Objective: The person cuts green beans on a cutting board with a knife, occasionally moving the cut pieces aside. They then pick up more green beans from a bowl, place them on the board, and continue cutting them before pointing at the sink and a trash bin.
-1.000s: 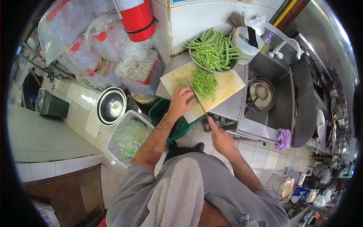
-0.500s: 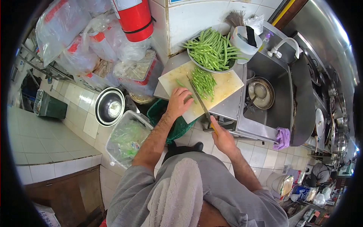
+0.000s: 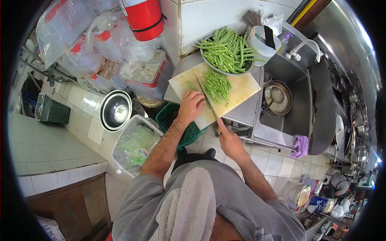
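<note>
In my right hand (image 3: 230, 141) is the handle of a long knife (image 3: 206, 96), its blade lying across the cutting board (image 3: 241, 89). My left hand (image 3: 190, 107) rests on the board's left part, its fingers bent against a green bean just left of the blade. Small bean pieces lie near the knife's tip. Right of the blade is a pile of cut green beans (image 3: 217, 86). Behind the board stands a metal bowl (image 3: 231, 74) heaped with green beans (image 3: 227, 46).
Right of the board is a sink (image 3: 289, 80) with a pan (image 3: 286, 105) and a faucet (image 3: 305, 46). A white container (image 3: 261, 52) stands behind. Below left are a lined bin (image 3: 136, 148), a green-lined bin (image 3: 189, 138) and steel bowls (image 3: 116, 110). Far right, a person (image 3: 341, 182) is partly visible.
My right hand has moved left and slightly up with the knife. The blade has shifted left, closer to my left hand's fingers. My left hand has barely moved.
</note>
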Motion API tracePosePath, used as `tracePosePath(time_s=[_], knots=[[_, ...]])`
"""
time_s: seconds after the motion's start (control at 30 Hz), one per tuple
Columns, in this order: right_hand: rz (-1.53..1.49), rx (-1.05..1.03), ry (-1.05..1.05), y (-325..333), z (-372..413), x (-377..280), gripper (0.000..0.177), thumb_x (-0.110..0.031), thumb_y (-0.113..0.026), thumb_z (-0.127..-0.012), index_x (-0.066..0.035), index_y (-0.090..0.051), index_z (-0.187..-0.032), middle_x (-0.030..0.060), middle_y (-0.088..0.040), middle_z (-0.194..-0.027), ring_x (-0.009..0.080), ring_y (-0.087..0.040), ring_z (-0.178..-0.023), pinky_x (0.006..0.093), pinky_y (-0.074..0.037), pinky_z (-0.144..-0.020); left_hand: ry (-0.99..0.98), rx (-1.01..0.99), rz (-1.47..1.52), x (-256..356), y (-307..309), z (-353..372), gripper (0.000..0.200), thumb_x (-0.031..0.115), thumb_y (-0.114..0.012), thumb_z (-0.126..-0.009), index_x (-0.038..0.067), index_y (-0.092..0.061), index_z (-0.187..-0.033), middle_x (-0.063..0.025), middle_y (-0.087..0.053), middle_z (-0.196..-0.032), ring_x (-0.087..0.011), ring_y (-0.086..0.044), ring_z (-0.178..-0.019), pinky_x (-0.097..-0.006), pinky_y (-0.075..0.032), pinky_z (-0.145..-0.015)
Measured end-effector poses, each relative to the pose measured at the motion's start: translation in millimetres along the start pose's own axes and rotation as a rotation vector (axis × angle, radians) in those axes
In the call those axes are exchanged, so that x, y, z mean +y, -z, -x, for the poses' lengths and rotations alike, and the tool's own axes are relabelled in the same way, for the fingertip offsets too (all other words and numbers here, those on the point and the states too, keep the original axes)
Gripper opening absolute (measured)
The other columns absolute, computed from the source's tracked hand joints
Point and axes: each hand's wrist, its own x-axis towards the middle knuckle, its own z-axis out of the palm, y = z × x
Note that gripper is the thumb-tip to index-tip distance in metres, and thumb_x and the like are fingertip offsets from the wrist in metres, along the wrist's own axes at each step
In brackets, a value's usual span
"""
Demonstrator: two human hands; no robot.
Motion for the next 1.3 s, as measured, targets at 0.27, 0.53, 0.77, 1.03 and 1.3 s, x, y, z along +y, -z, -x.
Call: tracePosePath(time_s=[0.27, 0.53, 0.77, 1.03, 1.3], knots=[[-0.05, -0.043, -0.047, 2, 44, 13, 0.069, -0.006, -0.053, -0.085, -0.016, -0.023, -0.146, 0.0258, -0.062, -0.093, 0.0428, -0.061, -0.082, 0.0502, -0.048, -0.073, 0.037, 0.027, -0.007, -2, -2, 1, 0.023, 0.01, -0.07, -0.074, 0.005, -0.061, -0.095, -0.01, -0.055, -0.106, -0.0314, -0.05, -0.102, -0.0408, -0.042, -0.09], [-0.017, 0.074, 0.008, 8, 18, 10, 0.071, -0.009, -0.054, -0.085, -0.023, -0.023, -0.147, 0.0206, -0.061, -0.082, 0.0391, -0.061, -0.073, 0.0489, -0.05, -0.068, 0.048, 0.012, -0.001, -3, 0, -2, 0.022, 0.01, -0.069, -0.076, 0.005, -0.061, -0.096, -0.0099, -0.056, -0.105, -0.0319, -0.05, -0.103, -0.0408, -0.042, -0.091], [0.006, -0.077, -0.064, 22, 41, -4, 0.071, -0.008, -0.055, -0.086, -0.019, -0.021, -0.147, 0.0247, -0.061, -0.103, 0.0429, -0.06, -0.089, 0.0478, -0.048, -0.078, 0.077, 0.036, 0.012, -3, -2, 0, 0.016, 0.009, -0.068, -0.077, 0.005, -0.063, -0.092, -0.0086, -0.057, -0.103, -0.0301, -0.052, -0.101, -0.0395, -0.044, -0.088], [-0.006, -0.033, 0.019, 9, 7, 3, 0.07, -0.006, -0.054, -0.085, -0.016, -0.022, -0.146, 0.0251, -0.062, -0.1, 0.0427, -0.06, -0.085, 0.0496, -0.047, -0.076, 0.06, 0.075, 0.025, -1, 0, -2, 0.016, 0.004, -0.067, -0.075, 0.005, -0.062, -0.09, -0.0083, -0.058, -0.099, -0.0304, -0.054, -0.095, -0.0403, -0.044, -0.085], [-0.058, -0.034, -0.01, 6, 18, 7, 0.07, -0.004, -0.054, -0.084, -0.016, -0.023, -0.146, 0.0272, -0.063, -0.094, 0.0446, -0.06, -0.083, 0.0497, -0.047, -0.076, 0.091, 0.075, -0.004, -6, -3, -1, 0.022, 0.006, -0.069, -0.075, 0.005, -0.061, -0.095, -0.0101, -0.056, -0.103, -0.0314, -0.053, -0.1, -0.0405, -0.044, -0.088]])
